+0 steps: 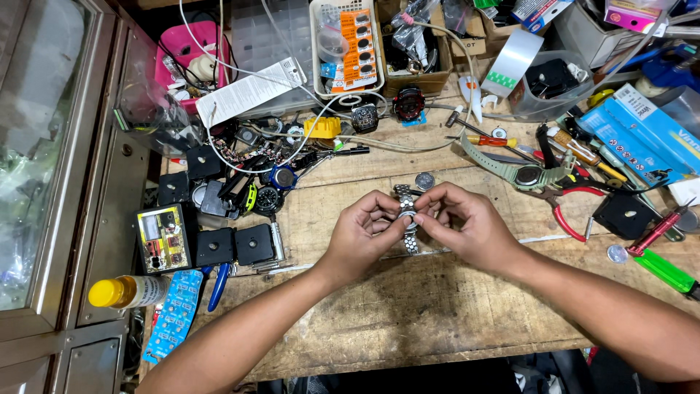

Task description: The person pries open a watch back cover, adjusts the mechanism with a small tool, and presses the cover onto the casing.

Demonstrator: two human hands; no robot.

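Where the fingers close over it, the case of the silver wristwatch point(407, 216) is mostly hidden, and its face cannot be made out. One watch is held by two hands: it is pinched at its middle between the thumb and fingers of the left hand point(362, 235) and of the right hand point(467, 225), above the middle of the wooden workbench point(437, 306). Its metal bracelet is seen in two parts, one above the fingers and one below, so the long axis runs away from the person and back. One round coin cell point(425, 180) lies just beyond, and one pair of red-handled pliers point(563, 211) to the right.
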